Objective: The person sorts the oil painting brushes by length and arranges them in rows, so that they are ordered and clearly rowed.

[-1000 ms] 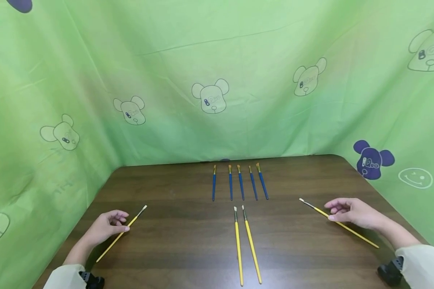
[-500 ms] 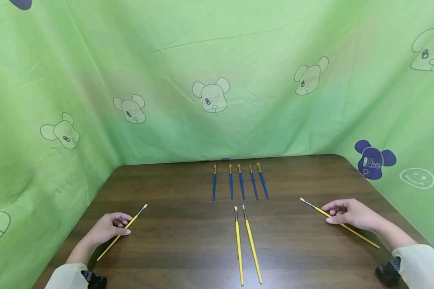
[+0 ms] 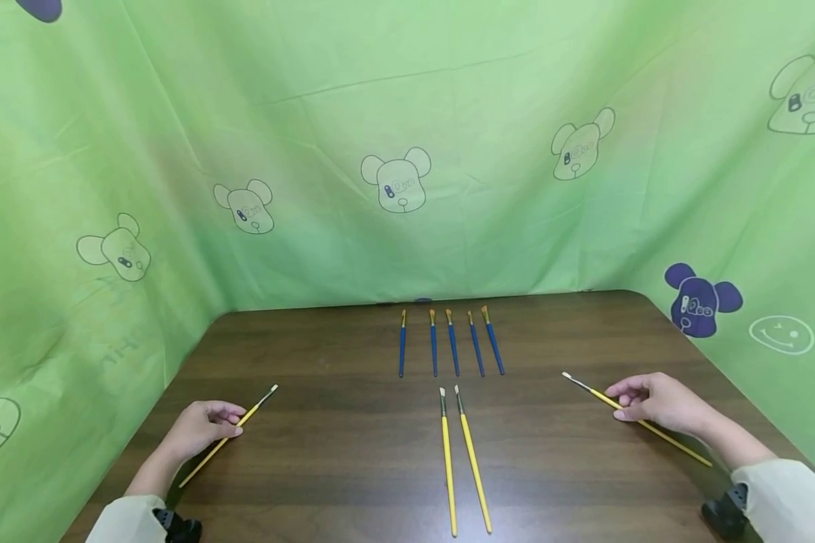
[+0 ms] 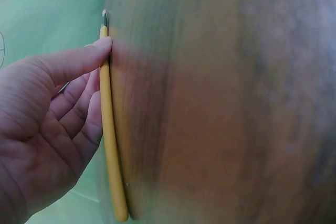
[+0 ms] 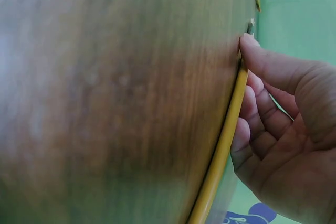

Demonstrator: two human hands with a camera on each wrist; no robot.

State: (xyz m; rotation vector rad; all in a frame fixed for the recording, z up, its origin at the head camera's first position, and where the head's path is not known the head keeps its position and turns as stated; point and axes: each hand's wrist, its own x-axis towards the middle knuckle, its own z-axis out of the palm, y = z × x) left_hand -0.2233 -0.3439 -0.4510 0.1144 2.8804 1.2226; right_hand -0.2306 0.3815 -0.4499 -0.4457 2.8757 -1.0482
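Note:
At the left of the table my left hand (image 3: 207,428) pinches a yellow-handled paintbrush (image 3: 259,402) with its thumb and fingers. The white bristles of that brush point away and to the right. In the left wrist view the thumb presses on the yellow handle (image 4: 108,124) near its metal collar, and the fingers curl behind it. Over on the right, my right hand (image 3: 665,403) pinches another yellow paintbrush (image 3: 679,446), whose white tip points away and to the left. The right wrist view has the thumb at the upper handle (image 5: 223,140), with the fingers behind it.
Two more yellow paintbrushes (image 3: 474,467) lie in the middle of the brown wooden table (image 3: 339,467), bristles away from me. Beyond them several blue paintbrushes (image 3: 453,347) form a row near the far edge. A green printed cloth (image 3: 312,256) hangs behind and at both sides.
Fingers of both hands have come in against the yellow brushes, which they stood slightly off a second ago. The right hand has shifted slightly left. The brushes lie almost where they were.

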